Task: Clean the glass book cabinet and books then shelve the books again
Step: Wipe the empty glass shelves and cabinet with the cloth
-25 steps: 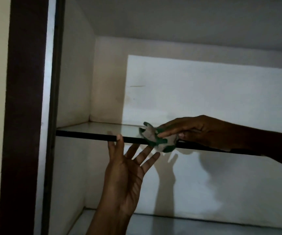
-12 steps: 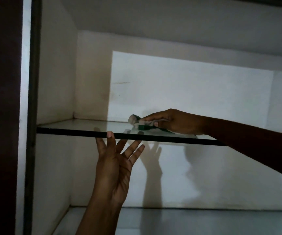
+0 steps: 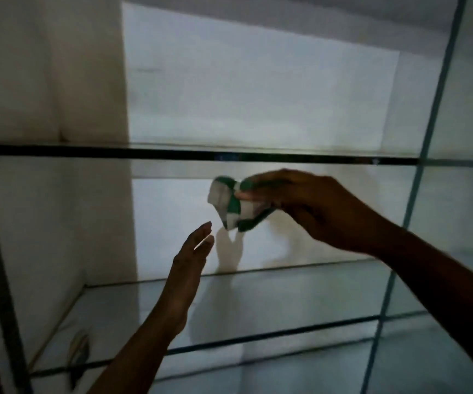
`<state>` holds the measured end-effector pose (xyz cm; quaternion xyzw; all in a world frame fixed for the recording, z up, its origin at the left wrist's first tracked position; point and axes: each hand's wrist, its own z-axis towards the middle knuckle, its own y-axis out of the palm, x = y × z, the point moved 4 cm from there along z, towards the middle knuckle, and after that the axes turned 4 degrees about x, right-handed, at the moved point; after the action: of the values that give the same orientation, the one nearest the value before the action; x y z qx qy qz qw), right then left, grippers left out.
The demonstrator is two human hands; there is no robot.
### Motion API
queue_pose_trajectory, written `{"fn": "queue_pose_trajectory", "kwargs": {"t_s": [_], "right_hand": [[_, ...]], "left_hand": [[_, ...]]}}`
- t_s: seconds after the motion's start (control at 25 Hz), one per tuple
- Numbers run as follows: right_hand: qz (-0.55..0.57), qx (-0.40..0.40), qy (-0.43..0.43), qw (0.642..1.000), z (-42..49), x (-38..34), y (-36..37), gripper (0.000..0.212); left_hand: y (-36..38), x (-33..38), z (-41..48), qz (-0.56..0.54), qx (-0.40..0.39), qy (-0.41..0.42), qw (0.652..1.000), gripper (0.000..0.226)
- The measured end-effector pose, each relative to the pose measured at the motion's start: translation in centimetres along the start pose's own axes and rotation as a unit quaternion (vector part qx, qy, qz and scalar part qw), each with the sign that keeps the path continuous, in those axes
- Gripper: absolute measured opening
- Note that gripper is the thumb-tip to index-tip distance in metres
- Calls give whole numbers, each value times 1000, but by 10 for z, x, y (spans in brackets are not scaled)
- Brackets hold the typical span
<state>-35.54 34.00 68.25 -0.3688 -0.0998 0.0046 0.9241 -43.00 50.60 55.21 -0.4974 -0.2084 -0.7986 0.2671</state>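
I am seeing the right hand [image 3: 309, 211] gripping the cloth [image 3: 229, 204], shelf [image 3: 115, 151] just above its fingers. The left hand [image 3: 189, 260] is hovering, fingers straight, holding nothing, cloth above them, apart.

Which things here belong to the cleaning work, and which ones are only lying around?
Job: cloth gripped in right hand; left hand; upper shelf; lower shelf.
Lying about: small dark object at lower shelf's left end, too dim to identify.
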Motion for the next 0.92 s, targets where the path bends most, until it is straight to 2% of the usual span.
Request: {"fn": "queue_pose_trajectory", "kwargs": {"t_s": [0.08, 0.12, 0.2, 0.28, 0.32, 0.44, 0.48, 0.56, 0.68, 0.76, 0.84, 0.92], "right_hand": [[19, -9, 74, 997, -48, 15, 34, 40], [32, -11, 123, 992, -68, 26, 51, 43], [61, 21, 253, 965, -102, 60, 82, 49], [74, 69, 418, 903, -133, 101, 104, 55], [44, 65, 484, 871, -147, 119, 113, 58], [-151, -34, 575, 803, -182, 158, 126, 64], [-198, -43, 599, 775, -192, 166, 124, 63], [-279, -7, 648, 709, -212, 184, 116, 57], [-310, 78, 729, 606, -230, 198, 100, 49], [-285, 37, 773, 565, -237, 203, 100, 44], [-280, -49, 792, 541, -243, 208, 107, 43], [-293, -77, 795, 526, -247, 218, 111, 47]], "left_hand": [[4, -32, 5, 144, -64, 32, 987, 40], [8, -49, 9, 216, -107, 62, 968, 46], [21, -79, 18, 352, -203, 110, 907, 66], [36, -109, 33, 423, -270, 124, 856, 85], [45, -120, 41, 447, -297, 129, 834, 90], [79, -141, 56, 493, -370, 168, 769, 90], [87, -146, 56, 503, -389, 184, 750, 86], [97, -159, 56, 517, -423, 194, 718, 80], [101, -166, 56, 520, -435, 191, 709, 85], [101, -165, 57, 516, -437, 189, 713, 88], [101, -164, 56, 512, -444, 185, 712, 90], [101, -165, 55, 511, -452, 177, 709, 90]]}}
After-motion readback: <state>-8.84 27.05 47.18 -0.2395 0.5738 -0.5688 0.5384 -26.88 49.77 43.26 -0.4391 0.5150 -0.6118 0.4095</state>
